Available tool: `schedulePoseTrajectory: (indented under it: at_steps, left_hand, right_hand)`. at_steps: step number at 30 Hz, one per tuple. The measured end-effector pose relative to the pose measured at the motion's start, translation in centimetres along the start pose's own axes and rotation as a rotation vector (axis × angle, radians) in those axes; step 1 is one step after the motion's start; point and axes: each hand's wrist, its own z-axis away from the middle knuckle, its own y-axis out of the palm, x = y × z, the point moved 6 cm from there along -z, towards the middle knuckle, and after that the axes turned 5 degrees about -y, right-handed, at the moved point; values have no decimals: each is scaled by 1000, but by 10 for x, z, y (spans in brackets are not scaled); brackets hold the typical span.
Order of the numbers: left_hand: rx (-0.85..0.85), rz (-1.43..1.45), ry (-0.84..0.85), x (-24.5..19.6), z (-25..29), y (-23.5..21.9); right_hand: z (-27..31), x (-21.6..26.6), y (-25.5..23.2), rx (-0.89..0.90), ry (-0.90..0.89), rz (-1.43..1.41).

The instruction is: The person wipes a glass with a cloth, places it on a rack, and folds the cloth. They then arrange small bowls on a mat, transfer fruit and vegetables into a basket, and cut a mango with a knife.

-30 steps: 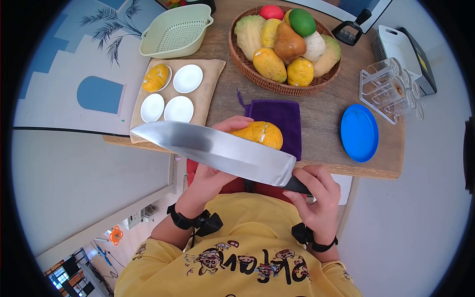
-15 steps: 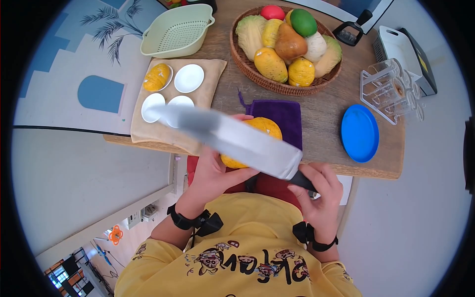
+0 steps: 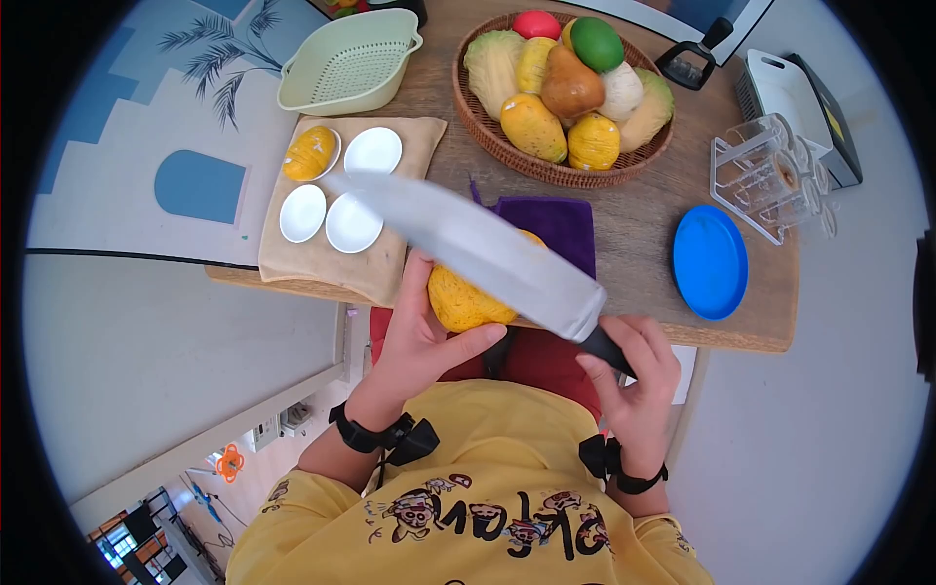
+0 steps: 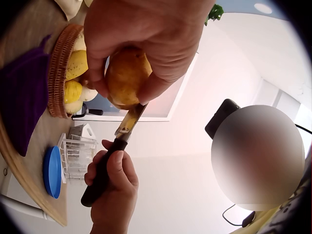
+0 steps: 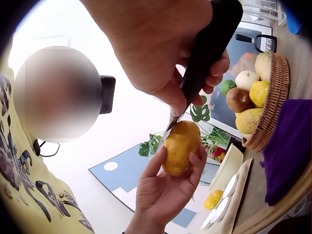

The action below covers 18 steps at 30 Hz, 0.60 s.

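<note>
My left hand holds a yellow mango, with thumb and fingers at its sides. My right hand grips the black handle of a large, wide-bladed kitchen knife. In the head view the blade slants over the mango and hides its far part. Both wrist views show the blade edge-on, right at the mango's skin. A folded purple cloth lies on the table beyond the blade.
At left, several white dishes stand on a beige cloth, one bearing a scored yellow fruit. A pale green colander and a wicker basket of fruit stand behind. A blue plate and a glass rack are at right.
The knife has swung its tip up, away from the body, and shifted slightly right. More of the mango's near side and the left thumb show below the blade.
</note>
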Motion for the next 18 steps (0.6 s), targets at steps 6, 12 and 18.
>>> schedulePoseTrajectory:
  at_steps: [6,12,18]
  left_hand:
    - [0,-18,-6,3,-3,-1]
    - [62,-155,-13,-9,-6,7]
    - [104,-132,-58,-1,3,5]
  right_hand:
    - [0,4,-1,56,11,-31]
    - [-1,6,4,91,7,-85]
    - [2,-7,-3,9,108,-68]
